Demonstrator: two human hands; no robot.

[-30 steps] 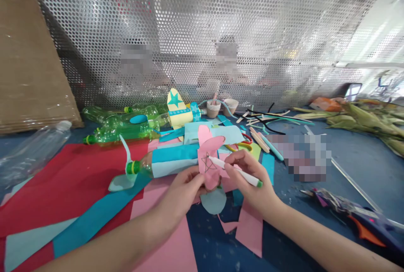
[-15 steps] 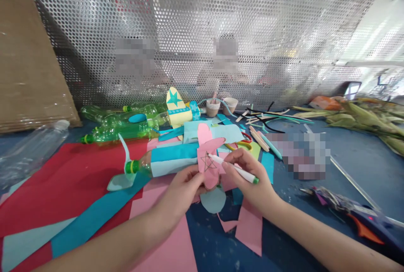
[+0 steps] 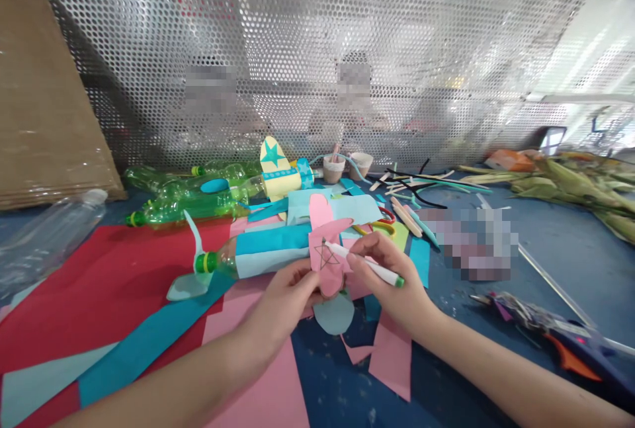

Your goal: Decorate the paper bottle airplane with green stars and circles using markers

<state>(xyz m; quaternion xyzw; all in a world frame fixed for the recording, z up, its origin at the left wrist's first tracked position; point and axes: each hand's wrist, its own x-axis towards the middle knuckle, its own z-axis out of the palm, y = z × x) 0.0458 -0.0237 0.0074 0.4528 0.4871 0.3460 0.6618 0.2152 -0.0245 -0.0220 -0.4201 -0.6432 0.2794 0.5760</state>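
A: What is the room like, and the surface (image 3: 560, 249)?

B: A perforated metal screen (image 3: 317, 51) closes off the far side. The blue surface is littered with red paper (image 3: 99, 276), turquoise and pink sheets. Green plastic bottles (image 3: 193, 200) lie at about ten o'clock from the hands, with a yellow star-marked wing (image 3: 275, 167) behind them. Wooden sticks (image 3: 407, 216) sit at one o'clock, and green leaves (image 3: 570, 183) out at two o'clock.

A: And the thing being worked on?

B: A pink paper cutout (image 3: 325, 253) with rounded lobes, held up just in front of a bottle wrapped in blue paper (image 3: 262, 249). A pen-drawn star shows on its face.

A: The hands?

B: The left hand (image 3: 285, 302) is pinched on the cutout's lower edge. The right hand (image 3: 391, 279) is closed around a white marker (image 3: 364, 264) with a green end, its tip touching the star.
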